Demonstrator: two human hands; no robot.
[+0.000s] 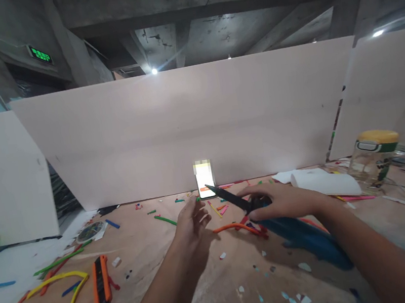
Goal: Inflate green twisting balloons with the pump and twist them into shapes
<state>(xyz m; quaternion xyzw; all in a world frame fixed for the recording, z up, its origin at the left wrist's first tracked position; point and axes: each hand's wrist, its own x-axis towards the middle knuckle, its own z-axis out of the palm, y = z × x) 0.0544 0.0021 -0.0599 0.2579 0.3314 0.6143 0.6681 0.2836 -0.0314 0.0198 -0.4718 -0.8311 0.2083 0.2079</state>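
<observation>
Scissors (229, 198) sit gripped in the right hand (283, 200), blades shut, above a blue balloon (304, 238); left hand (193, 224), loosely curled and empty, should steady the balloon clear of the blades.

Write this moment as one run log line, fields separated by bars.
right hand: holds black scissors, blades open | left hand: empty, beside orange balloon | behind: lit phone

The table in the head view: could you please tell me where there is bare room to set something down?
Bare wood lies between the orange tool and the left hand. Crowded: around the phone, and by the jar.
</observation>
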